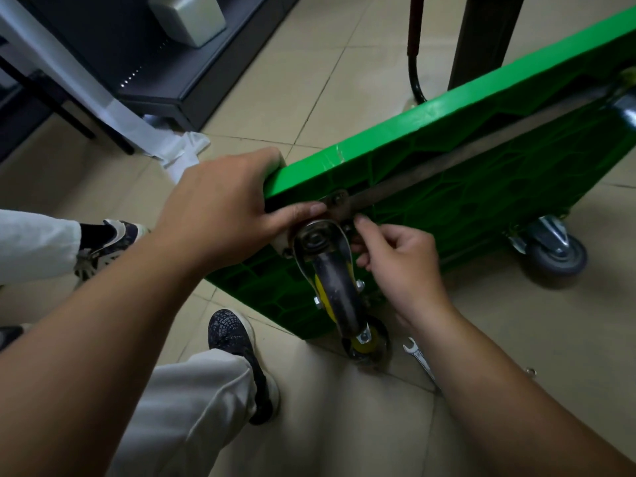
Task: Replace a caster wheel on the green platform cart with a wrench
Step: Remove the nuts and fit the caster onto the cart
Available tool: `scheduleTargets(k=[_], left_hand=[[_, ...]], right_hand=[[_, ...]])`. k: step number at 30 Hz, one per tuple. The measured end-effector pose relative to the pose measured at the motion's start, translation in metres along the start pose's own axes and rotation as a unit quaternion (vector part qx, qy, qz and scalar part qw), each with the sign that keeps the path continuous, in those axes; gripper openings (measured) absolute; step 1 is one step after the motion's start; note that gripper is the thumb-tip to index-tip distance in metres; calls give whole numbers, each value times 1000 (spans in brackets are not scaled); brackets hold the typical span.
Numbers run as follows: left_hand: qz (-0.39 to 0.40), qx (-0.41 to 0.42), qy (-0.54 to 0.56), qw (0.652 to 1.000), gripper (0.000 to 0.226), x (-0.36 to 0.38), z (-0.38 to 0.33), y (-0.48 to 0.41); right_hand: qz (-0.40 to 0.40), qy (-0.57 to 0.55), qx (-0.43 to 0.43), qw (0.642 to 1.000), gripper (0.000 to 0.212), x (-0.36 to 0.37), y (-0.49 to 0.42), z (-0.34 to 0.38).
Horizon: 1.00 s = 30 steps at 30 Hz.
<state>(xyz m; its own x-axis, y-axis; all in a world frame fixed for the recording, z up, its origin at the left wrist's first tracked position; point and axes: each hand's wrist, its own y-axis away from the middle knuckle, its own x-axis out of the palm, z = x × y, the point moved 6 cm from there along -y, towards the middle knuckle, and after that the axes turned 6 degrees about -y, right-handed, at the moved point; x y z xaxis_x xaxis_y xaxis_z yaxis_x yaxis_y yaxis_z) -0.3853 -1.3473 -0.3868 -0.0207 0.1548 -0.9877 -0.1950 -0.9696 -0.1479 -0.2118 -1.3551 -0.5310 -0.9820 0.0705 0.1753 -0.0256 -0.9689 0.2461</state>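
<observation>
**While the green platform cart (481, 187) stands tipped on its long edge, both hands work at a caster's mount**

Where the fingertips (361, 222) of the right hand (402, 263) meet, they are curled in and pinch a small dark fastener (348, 229) just beside the swivel head of the caster (330, 277). It is too small to tell whether it is a nut or a bolt head. The left hand (223, 208) grips the near upper corner of the cart: its fingers are hooked over the top edge and out of sight, and the thumb lies flat along the underside, touching the caster's mounting plate (335, 200).

The caster juts toward the camera from the ribbed underside, with a black tread and a yellow hub in a bright metal fork. Below it, at the cart's lower near corner, a second yellow-hubbed wheel (366, 342) touches the floor; I cannot tell whether it is fixed to the cart. A dull metal bar (430, 173) runs along the underside away from the mounting plate. A grey caster (554, 253) sits at the far lower corner, on the tiles.

The wrench (416, 354) lies on the floor just right of the lower wheel, its open jaw showing and its handle hidden under the right forearm. A small metal ring (531, 371) lies on the tiles farther right. The person's pale trouser legs and dark patterned shoes (241, 356) are to the left, with a white cloth (179, 146) crumpled by a dark shelf unit (192, 80) beyond.
</observation>
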Motion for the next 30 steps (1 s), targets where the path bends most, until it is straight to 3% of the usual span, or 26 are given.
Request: scheduleTargets(k=[4,12,22,30], left_hand=[[-1,3,1,1000,61,2,1,-2],[5,-11,-6,1000,64,1,3,-2],[15,-5,6,1000,62,1,2,-1],[18,-7,3,1000,64,2,2,-1]], right_hand=[[35,21,-12,999,42,10,6,-2],[-1,-2,-19,1000,19,5,4,-1],[-44,113,-145,982,14,1,8,8],[-48,57,-132,988,12,1,11,7]])
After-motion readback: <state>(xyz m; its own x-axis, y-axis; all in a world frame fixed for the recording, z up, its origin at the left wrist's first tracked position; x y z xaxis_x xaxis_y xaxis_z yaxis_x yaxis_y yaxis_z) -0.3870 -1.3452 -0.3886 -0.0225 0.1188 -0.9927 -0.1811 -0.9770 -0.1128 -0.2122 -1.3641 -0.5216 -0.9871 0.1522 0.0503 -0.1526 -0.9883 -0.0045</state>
